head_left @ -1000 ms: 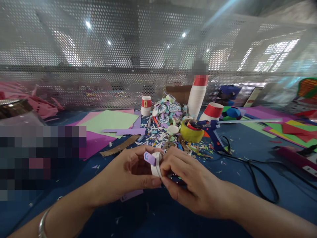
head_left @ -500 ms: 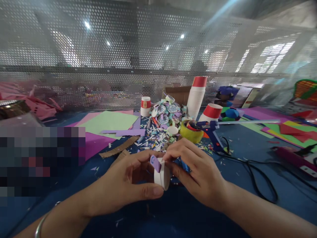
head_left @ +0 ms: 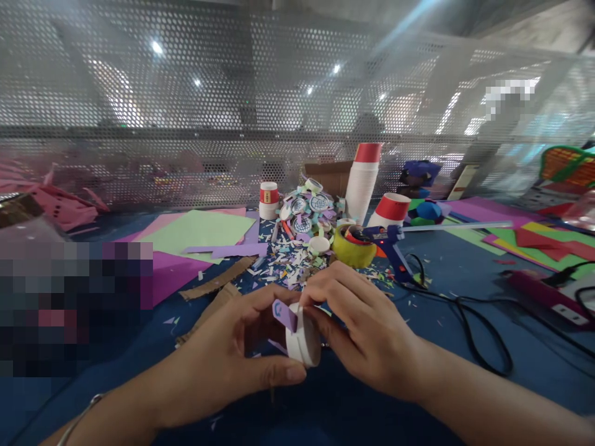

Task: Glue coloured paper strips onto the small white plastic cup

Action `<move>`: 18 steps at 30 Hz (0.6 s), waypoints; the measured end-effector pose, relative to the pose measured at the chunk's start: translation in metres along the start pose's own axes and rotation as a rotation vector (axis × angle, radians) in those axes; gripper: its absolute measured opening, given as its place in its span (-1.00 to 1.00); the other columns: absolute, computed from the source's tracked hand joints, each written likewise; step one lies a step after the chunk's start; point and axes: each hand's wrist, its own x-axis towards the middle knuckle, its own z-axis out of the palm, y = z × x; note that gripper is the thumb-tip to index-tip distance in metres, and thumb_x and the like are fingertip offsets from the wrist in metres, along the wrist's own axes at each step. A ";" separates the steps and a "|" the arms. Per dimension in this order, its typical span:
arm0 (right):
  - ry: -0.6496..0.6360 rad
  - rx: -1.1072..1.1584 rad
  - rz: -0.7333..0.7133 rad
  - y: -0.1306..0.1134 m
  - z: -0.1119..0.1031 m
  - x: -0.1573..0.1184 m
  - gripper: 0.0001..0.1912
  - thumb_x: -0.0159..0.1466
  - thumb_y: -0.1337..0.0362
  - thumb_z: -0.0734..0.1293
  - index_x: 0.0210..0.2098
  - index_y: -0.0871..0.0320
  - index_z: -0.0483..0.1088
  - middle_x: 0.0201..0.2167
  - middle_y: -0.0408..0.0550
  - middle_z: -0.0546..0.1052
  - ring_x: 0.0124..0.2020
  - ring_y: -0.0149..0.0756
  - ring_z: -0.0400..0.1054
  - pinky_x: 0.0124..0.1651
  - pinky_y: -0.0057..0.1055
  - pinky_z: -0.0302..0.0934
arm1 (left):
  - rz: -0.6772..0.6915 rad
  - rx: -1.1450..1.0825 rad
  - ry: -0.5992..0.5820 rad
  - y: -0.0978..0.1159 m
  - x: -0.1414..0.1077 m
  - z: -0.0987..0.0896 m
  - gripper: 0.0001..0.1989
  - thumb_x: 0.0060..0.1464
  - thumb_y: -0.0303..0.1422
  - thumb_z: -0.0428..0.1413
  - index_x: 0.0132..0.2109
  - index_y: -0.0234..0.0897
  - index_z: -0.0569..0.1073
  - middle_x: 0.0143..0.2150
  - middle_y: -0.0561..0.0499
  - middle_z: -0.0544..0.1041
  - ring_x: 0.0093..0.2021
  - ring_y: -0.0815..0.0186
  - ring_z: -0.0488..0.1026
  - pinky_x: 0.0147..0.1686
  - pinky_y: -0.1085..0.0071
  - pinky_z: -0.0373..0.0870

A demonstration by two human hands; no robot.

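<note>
Between both hands is a short white round piece that looks like the cut end of a paper cup. A purple paper tab with a blue mark sticks out from its left side. My left hand is closed on the piece, thumb along the lower edge and fingers behind. From the right, my right hand pinches the upper rim with thumb and index finger; whatever else is in that pinch is hidden. Beyond the hands lies a heap of cut paper rings and discs among scattered paper scraps.
A blue glue gun rests by a yellow tape roll, its black cord trailing right. Behind stand stacked paper cups. Left are green paper sheets and cardboard strips; a perforated metal screen borders the table.
The white piece has tilted slightly between the hands, and the purple tab now points more to the left. Both hands keep hold. The whole view has shifted a little.
</note>
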 end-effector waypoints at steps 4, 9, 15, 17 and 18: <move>-0.002 -0.004 0.001 0.000 0.000 0.000 -0.90 0.34 0.50 0.20 -0.25 0.26 0.33 -0.31 0.04 0.45 -0.25 -0.27 0.26 -0.13 -0.28 0.25 | 0.012 0.037 0.034 0.001 0.000 0.001 -0.64 0.01 -0.45 0.27 -0.03 -0.12 0.43 -0.17 0.07 0.48 -0.14 0.30 0.43 -0.12 0.40 0.33; 0.008 0.016 0.042 0.003 0.001 0.000 -0.91 0.34 0.46 0.22 -0.25 0.26 0.35 -0.31 0.03 0.46 -0.24 -0.28 0.28 -0.14 -0.29 0.26 | 0.006 0.028 0.019 0.001 0.001 0.001 -0.64 0.05 -0.42 0.25 0.00 -0.10 0.41 -0.17 0.08 0.47 -0.13 0.30 0.42 -0.07 0.36 0.32; 0.051 0.070 0.079 0.004 0.003 -0.002 -0.89 0.33 0.44 0.28 -0.15 0.24 0.38 -0.21 0.01 0.47 -0.14 -0.30 0.33 -0.06 -0.32 0.28 | 0.002 -0.101 0.025 -0.005 0.003 -0.004 -0.64 0.04 -0.43 0.26 -0.01 -0.11 0.42 -0.12 0.06 0.46 -0.09 0.29 0.42 -0.07 0.36 0.33; 0.055 0.075 0.077 0.003 0.004 -0.002 -0.87 0.32 0.44 0.28 -0.13 0.25 0.38 -0.19 0.02 0.48 -0.11 -0.30 0.33 -0.03 -0.31 0.28 | 0.000 -0.144 0.014 -0.006 0.004 -0.004 -0.67 0.04 -0.44 0.26 -0.03 -0.14 0.44 -0.11 0.04 0.47 -0.07 0.28 0.42 -0.07 0.36 0.33; 0.057 0.073 0.077 0.003 0.004 -0.002 -0.87 0.32 0.45 0.28 -0.13 0.25 0.38 -0.19 0.03 0.48 -0.11 -0.30 0.33 -0.03 -0.31 0.28 | -0.007 -0.158 0.009 -0.006 0.004 -0.004 -0.67 0.04 -0.44 0.26 -0.03 -0.15 0.45 -0.11 0.03 0.47 -0.07 0.27 0.42 -0.06 0.35 0.33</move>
